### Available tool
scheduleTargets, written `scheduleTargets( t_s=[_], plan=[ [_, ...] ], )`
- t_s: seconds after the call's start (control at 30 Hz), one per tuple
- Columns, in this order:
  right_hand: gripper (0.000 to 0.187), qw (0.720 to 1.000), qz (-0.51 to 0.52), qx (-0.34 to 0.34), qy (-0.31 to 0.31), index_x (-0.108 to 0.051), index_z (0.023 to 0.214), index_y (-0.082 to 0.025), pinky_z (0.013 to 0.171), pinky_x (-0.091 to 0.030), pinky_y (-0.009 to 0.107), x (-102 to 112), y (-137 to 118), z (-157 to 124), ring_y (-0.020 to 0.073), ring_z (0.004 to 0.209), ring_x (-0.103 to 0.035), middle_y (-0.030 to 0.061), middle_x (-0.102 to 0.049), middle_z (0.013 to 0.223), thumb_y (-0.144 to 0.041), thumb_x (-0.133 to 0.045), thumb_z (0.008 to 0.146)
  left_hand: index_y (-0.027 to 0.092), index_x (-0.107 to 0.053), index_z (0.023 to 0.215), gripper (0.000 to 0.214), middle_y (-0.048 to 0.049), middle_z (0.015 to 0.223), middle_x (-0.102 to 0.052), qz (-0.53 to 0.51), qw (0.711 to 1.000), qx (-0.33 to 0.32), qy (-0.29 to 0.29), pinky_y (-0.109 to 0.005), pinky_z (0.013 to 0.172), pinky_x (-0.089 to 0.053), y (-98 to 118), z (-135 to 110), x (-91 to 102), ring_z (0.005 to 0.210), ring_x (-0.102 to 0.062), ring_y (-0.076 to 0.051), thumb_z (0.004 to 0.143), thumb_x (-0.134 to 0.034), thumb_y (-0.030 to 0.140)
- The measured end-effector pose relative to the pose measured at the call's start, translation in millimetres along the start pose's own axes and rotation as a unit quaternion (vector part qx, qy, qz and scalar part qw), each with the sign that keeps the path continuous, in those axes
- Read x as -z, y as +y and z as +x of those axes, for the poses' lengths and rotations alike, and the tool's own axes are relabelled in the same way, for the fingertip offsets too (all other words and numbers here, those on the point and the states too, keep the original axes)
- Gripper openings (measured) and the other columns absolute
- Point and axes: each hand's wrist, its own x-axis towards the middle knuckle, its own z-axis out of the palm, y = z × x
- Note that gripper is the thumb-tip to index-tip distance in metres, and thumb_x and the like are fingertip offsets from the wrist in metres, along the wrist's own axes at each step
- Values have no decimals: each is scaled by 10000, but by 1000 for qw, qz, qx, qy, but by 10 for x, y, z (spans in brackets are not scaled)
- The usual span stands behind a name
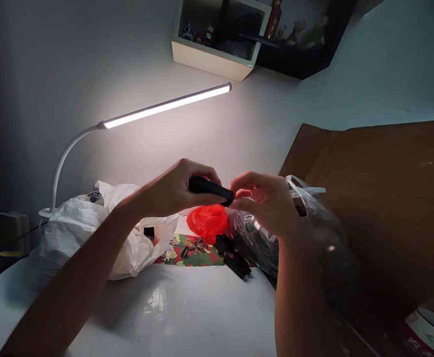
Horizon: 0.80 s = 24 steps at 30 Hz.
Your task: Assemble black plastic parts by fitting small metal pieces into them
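My left hand (180, 186) is wrapped round a long black plastic piece (211, 189), held above the table and sloping down to the right. At its right end my right hand (267, 198) has thumb and fingers pinched together, the tips touching that end. Whether a small part sits between those fingertips is hidden. Below the hands, several similar black pieces (237, 265) lie on and beside a camouflage-patterned mat (211, 258). A heap of small metal parts (197, 245) rests on the mat, with one small black part (185, 252) near it.
A white plastic bag (78, 220) stands at left, a red bag (208, 223) behind the mat. Clear bags (256, 238) holding dark things are at right, before a large cardboard sheet (384, 208). A lit lamp (168, 105) reaches over the white table (187, 317); shelves (213, 57) hang above.
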Motion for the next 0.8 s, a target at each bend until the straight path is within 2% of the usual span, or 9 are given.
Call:
scheduleTargets(
  t_s=[0.13,0.3,0.47,0.6,0.8],
  plan=[
    [287,999,-46,-12,16,-732,875,-231,709,-635,324,-30,19,9,157,739,-728,-12,-731,821,-419,-936,803,152,-782,830,231,26,645,-570,63,995,7,70,-245,551,-305,-23,48,-11,613,-430,-83,846,-817,380],
    [265,998,-51,-18,41,-688,930,-236,673,-633,327,-62,98,28,152,673,-739,-26,-703,814,-450,-840,896,162,-714,694,277,38,563,-464,104,983,29,150,-286,524,-255,-44,102,-85,569,-340,-84,819,-839,374],
    [173,997,-33,-20,67,-705,958,-236,709,-672,335,-68,204,58,151,683,-748,-21,-731,784,-370,-802,908,168,-696,694,272,11,588,-520,116,973,39,195,-306,524,-265,-102,150,-215,582,-364,-96,829,-834,360],
    [152,996,-26,-24,76,-708,963,-222,678,-662,313,-81,284,85,139,672,-743,-10,-759,805,-336,-784,899,172,-695,728,256,-3,624,-581,120,971,44,204,-308,548,-314,-164,179,-272,592,-410,-102,838,-831,359],
    [297,997,-13,-45,62,-698,985,-215,704,-666,322,-83,414,112,155,698,-753,-18,-731,741,-475,-804,890,171,-758,839,137,-3,650,-592,127,980,48,145,-295,547,-299,-194,172,-214,575,-413,-99,882,-779,299]
  ],
)
